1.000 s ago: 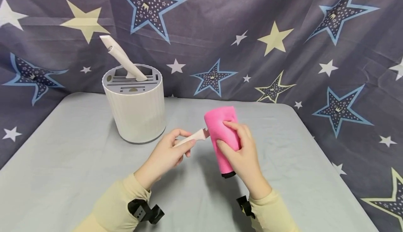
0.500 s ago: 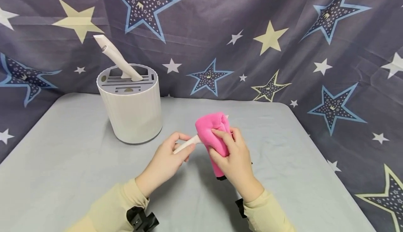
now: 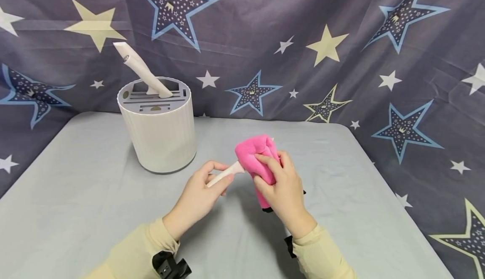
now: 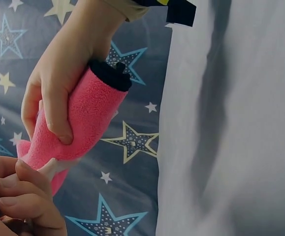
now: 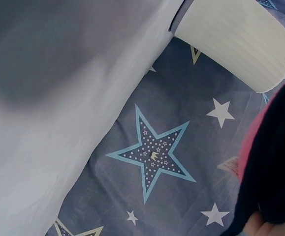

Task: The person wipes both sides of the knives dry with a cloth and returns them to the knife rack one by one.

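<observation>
My left hand [image 3: 202, 190] grips the white handle of a knife [image 3: 230, 172] between thumb and fingers. A pink cloth [image 3: 253, 153] with a dark edge is folded over the blade, and my right hand [image 3: 285, 186] pinches it there. Most of the blade is hidden; a small pale tip shows past the cloth's far side. In the left wrist view, the cloth [image 4: 95, 105] hangs from my right hand [image 4: 58, 78], with my left hand [image 4: 26, 196] at the lower corner. The right wrist view shows the blade's tip [image 5: 229, 167] beside the cloth's dark underside.
A ribbed cream knife block [image 3: 159, 140] with a grey slotted top stands at the back left of the table. Light-coloured handles [image 3: 144, 73] lean out of its slots. A grey cloth covers the table [image 3: 94, 195], and a star-patterned curtain [image 3: 235, 30] hangs behind.
My right hand has moved slightly left and folded the cloth around the blade. The strip of blade beside the handle is now covered. Little differs over the last half second.
</observation>
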Tool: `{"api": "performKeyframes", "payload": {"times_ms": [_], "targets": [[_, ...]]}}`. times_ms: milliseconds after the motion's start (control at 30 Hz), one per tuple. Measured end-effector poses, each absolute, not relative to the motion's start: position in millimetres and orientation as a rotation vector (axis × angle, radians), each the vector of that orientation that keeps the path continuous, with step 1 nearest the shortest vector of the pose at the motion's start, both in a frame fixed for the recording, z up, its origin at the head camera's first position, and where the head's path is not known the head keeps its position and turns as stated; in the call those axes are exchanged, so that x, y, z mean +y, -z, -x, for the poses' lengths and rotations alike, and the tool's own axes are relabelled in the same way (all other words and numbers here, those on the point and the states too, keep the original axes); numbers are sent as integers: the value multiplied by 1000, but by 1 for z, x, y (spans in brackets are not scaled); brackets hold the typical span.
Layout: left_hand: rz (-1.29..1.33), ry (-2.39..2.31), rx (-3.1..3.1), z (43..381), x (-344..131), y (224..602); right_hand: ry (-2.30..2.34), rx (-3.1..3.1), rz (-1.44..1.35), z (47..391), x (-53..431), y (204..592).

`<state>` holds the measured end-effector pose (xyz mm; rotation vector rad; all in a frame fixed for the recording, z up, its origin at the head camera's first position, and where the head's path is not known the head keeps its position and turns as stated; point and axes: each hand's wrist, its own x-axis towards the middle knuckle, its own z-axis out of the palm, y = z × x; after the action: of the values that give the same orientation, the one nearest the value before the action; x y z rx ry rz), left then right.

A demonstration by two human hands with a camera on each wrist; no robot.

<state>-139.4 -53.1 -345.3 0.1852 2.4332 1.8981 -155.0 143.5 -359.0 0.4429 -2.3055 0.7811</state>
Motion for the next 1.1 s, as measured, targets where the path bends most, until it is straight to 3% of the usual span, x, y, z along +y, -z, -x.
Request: {"api": "performKeyframes", "payload": {"times_ms": [1100], "targets": [[-170,-1971,2400,131,-64,347,-824,-2313,-239,184,157,357]]}}
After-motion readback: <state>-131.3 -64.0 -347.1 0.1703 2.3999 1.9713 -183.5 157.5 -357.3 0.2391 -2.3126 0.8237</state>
